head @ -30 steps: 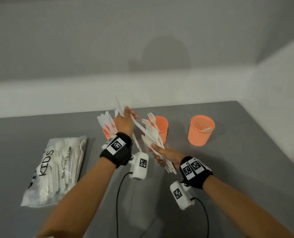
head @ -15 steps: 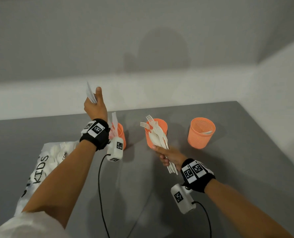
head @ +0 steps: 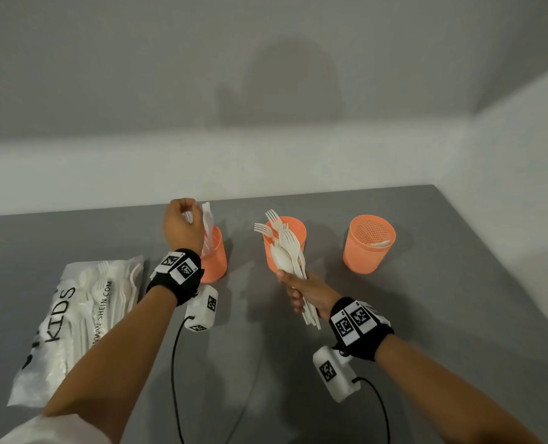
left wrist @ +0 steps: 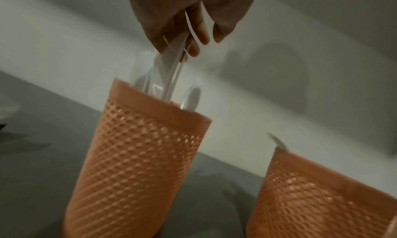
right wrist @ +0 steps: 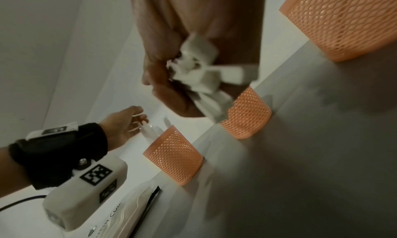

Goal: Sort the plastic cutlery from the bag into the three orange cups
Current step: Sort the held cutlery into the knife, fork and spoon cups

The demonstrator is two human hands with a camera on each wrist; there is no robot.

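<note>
My left hand (head: 189,219) hovers over the left orange cup (head: 215,262) and pinches a white plastic knife (left wrist: 171,71) by its upper end. The knife's lower end dips into that cup (left wrist: 137,156), among other white pieces. My right hand (head: 293,286) grips a bundle of white forks and spoons (head: 287,248) by the handles, in front of the middle cup (head: 293,230). A single white spoon (head: 380,243) lies in the right cup (head: 368,251). The clear bag (head: 83,309) holding more cutlery lies flat at the left.
The grey table (head: 442,315) ends at a white wall behind and on the right. Cables (head: 173,363) run from both wrist cameras across the table toward me. The cups (right wrist: 174,156) stand in a row near the back edge.
My left hand drew a knife out of the bundle, lifted it up and left, and has now lowered it into the left cup. My right hand has stayed almost still with the bundle.
</note>
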